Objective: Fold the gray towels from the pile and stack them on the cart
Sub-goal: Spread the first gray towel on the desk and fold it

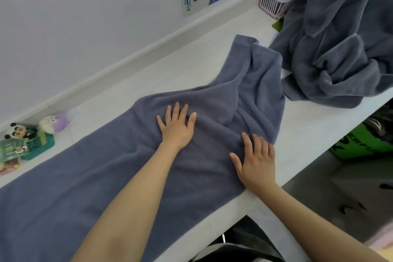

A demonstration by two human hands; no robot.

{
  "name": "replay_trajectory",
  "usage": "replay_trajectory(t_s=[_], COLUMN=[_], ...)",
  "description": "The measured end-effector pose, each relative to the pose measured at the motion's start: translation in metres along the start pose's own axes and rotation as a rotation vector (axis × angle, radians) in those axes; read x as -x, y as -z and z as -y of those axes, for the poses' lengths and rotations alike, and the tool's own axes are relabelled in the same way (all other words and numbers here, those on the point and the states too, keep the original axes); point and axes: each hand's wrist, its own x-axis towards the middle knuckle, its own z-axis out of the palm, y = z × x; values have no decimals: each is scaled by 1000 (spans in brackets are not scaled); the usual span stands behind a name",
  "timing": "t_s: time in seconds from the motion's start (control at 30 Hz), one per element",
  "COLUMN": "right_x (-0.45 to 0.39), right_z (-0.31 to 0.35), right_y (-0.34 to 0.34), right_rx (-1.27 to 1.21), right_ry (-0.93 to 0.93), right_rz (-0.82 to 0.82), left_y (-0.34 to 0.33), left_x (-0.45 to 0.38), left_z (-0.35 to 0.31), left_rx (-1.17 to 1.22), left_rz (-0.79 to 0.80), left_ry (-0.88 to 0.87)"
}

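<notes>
A long gray towel [89, 176] lies spread along the white counter [170, 70], flat at the near left and rumpled at its far right end. My left hand [176, 125] presses flat on the towel's middle with fingers spread. My right hand [256, 160] lies flat on the towel near the counter's front edge, fingers straight. A pile of crumpled gray towels [340, 49] sits at the far right of the counter, apart from the spread towel. No cart is in view.
Small plush toys and a green box [27, 138] stand against the wall at the left. A pink plastic basket [274, 0] sits behind the pile. Below the counter's right edge is a green bag [361, 144] on a dark floor.
</notes>
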Motion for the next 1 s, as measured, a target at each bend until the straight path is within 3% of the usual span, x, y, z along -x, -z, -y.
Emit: replay_trajectory(t_s=[0.07,0.13,0.2,0.27,0.37,0.53,0.7,0.83,0.9,1.0], right_x=[-1,-14,-30,-42,-40,-43,-82,-99,-100,-99], right_z=[-4,-7,-9,-14,-33,-48,-58,-73,-82,-86], right_y=[7,11,11,9,5,21,31,22,15,16], right_rx=[-37,-112,-169,-170,-74,-59,-165,-193,-185,-153], right_ry=[-42,-19,59,95,9,-64,41,123,65,30], right_rz=[-72,-114,-91,-4,48,-78,-209,0,61,0], left_y=[1,0,-2,-8,-15,-1,3,-9,-15,-17], left_x=[1,-3,-12,-23,-36,-44,-55,-70,-78,-85], left_z=[-13,-30,-47,-60,-60,-69,-110,-132,-128,-117], left_rx=[8,15,-18,-110,-194,-146,-86,-185,-257,-306], left_rz=[-204,-336,-273,-111,32,-43,-223,-35,48,58], left_ry=[-2,-124,-301,-378,-266,-46,-262,-402,-329,-244])
